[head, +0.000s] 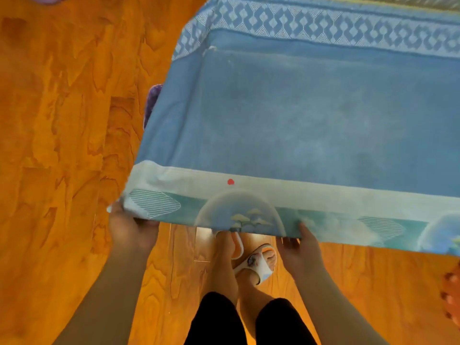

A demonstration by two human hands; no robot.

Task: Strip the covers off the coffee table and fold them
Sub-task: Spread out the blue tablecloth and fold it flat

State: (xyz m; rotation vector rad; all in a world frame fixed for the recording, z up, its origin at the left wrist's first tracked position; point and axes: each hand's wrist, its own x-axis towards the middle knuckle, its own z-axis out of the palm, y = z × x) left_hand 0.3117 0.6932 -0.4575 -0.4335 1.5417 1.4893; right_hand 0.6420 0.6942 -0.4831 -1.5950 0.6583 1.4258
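Head view is showing the wooden floor [62, 145] filling the left and bottom of what I am seeing, and over it the blue cover [311, 115] is spreading out ahead of me, apparently draped over the coffee table, whose own surface I cannot see. Its patterned far band [323, 23] is lying flat along the top, while the near pale border [249, 195] with its printed arches and little trees is being lifted toward me, clear of the floor, so the cloth can peel back in 1 sheet rather than drag. I am gripping that near hem with 2 hands set well apart, which is keeping the edge taut and straight for a clean fold. My left hand [132, 227] is clamping the corner, fingers curled under the fabric. My right hand [302, 245] is pinching the hem farther along, thumb lying on top and fingertips tucked beneath. Below the raised edge my slippered feet [251, 260] are standing close to the table. I judge the stripping is only beginning, with folding yet to come. A purple object [151, 103] is peeking out just beside the cover's left edge.
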